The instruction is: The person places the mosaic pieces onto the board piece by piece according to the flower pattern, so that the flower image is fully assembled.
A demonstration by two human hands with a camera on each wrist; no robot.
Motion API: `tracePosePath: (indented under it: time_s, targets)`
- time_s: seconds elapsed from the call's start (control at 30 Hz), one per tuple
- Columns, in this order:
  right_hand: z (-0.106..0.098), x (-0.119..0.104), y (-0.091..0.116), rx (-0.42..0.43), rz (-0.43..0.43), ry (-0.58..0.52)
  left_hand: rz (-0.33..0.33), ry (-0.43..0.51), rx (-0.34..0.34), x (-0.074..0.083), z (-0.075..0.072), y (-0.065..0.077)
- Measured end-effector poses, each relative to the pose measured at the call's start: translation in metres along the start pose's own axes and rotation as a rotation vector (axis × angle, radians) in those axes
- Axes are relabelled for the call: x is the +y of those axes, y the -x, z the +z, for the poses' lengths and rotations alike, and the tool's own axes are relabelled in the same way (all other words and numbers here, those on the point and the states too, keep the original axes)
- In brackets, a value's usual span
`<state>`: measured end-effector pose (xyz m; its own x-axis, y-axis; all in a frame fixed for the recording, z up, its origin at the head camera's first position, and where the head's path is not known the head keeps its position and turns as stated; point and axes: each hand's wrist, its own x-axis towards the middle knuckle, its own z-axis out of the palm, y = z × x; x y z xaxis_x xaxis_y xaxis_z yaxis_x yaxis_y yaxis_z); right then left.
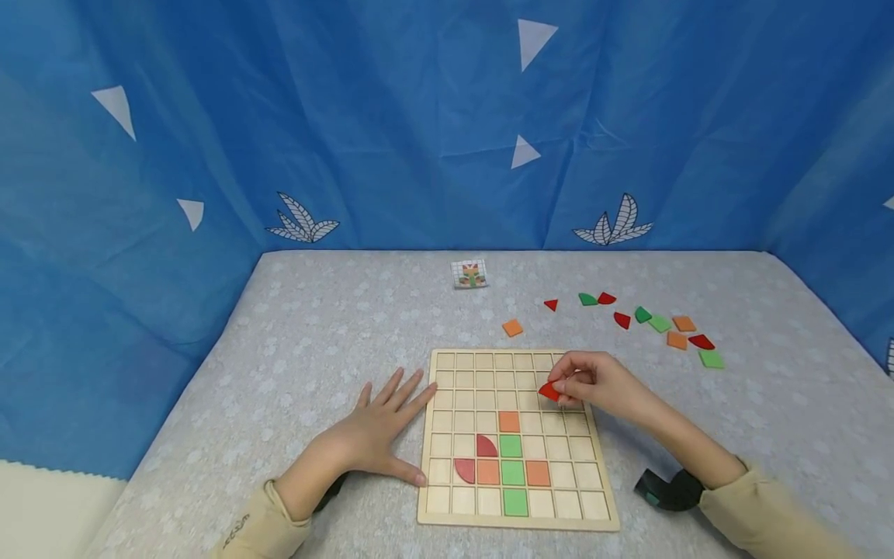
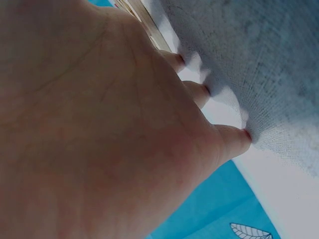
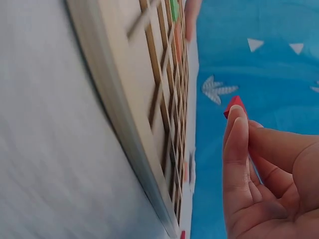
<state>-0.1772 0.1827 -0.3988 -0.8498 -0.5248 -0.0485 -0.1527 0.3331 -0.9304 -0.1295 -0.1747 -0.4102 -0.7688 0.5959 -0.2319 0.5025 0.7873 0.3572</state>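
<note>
My right hand (image 1: 594,382) pinches a red quarter-circle tile (image 1: 549,390) between thumb and fingers, over the right part of the wooden grid board (image 1: 611,497). In the right wrist view the red tile (image 3: 236,103) pokes out past the fingertips. With fingers spread, my left hand (image 1: 377,431) rests on the cloth, its thumb and index fingertip at the board's left edge. Set in the board's lower middle cells are green squares (image 1: 513,472), orange squares (image 1: 509,421) and two red quarter-circles (image 1: 486,446).
Behind the board lie a lone orange square (image 1: 513,328) and a red triangular piece (image 1: 551,305). Several red, green and orange tiles (image 1: 660,323) are scattered at the back right. A small pattern card (image 1: 469,274) stands near the far table edge, before a blue curtain (image 1: 433,124).
</note>
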Motion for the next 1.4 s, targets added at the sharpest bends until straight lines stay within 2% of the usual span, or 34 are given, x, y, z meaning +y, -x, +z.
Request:
tracePosePath:
  time_s: [0.27, 0.4, 0.63, 0.9, 1.1, 1.3, 1.4]
  targets:
    - [0.024, 0.001, 0.010, -0.109, 0.009, -0.099, -0.009, -0.006, 0.000, 0.000, 0.000, 0.000]
    - [0.031, 0.003, 0.011, -0.123, -0.027, -0.093, -0.004, 0.003, 0.001, 0.000, 0.000, 0.000]
    - [0.038, 0.007, 0.013, -0.144, -0.092, -0.033, -0.012, -0.011, 0.001, -0.001, 0.000, 0.000]
    - [0.042, 0.008, 0.013, -0.129, -0.152, 0.180, 0.002, -0.008, 0.014, 0.001, -0.001, 0.000]
    - [0.042, 0.009, 0.013, -0.138, -0.204, 0.214, 0.006, -0.001, 0.017, 0.000, 0.000, 0.000]
    - [0.042, 0.007, 0.013, -0.111, -0.287, 0.274, 0.003, -0.008, 0.020, -0.001, 0.001, 0.000]
    - [0.042, 0.006, 0.013, -0.109, -0.302, 0.266, -0.003, -0.021, 0.018, -0.001, 0.001, 0.000]
